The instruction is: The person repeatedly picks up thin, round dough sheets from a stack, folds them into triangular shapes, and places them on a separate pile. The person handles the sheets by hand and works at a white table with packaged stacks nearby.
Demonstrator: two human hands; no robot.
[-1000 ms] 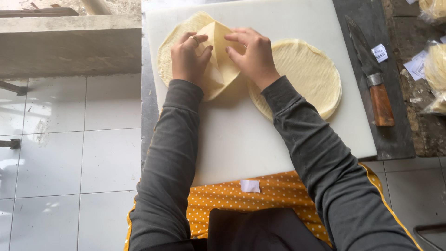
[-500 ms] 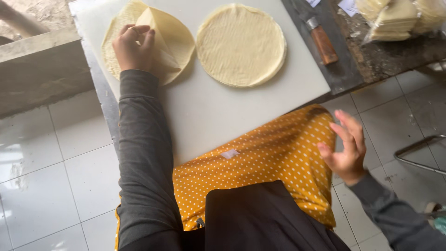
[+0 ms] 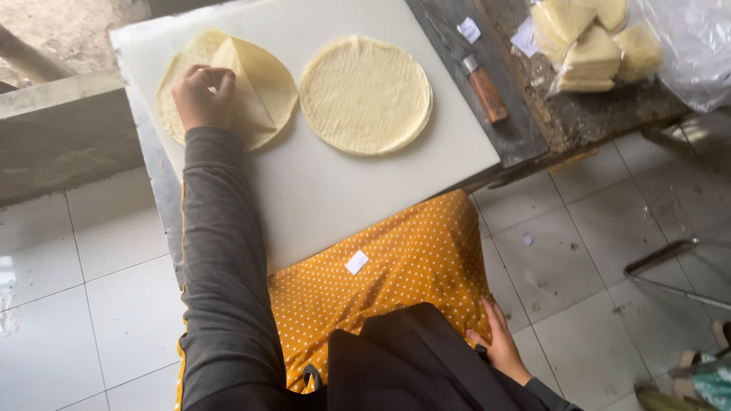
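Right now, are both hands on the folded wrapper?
No: only the left hand touches the folded wrapper; the right hand rests by the lap.

Pale round flatbread [image 3: 263,91], partly folded into a wedge, flat on white cutting board [image 3: 343,198]

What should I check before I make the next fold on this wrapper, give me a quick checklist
1. Left hand pins the folded wrapper: ok, its fingertips press on the folded flap.
2. Right hand ready at the board: not ok, it rests down by the lap on the dotted yellow cloth.
3. Second round wrapper lies flat and apart from the folded one: ok, a narrow gap shows.
4. Knife off the white cutting board: ok, it lies beside the right edge.
5. Stack of folded pieces in the plastic bag: ok, clear of the board.
6. Filling inside the fold: cannot tell.
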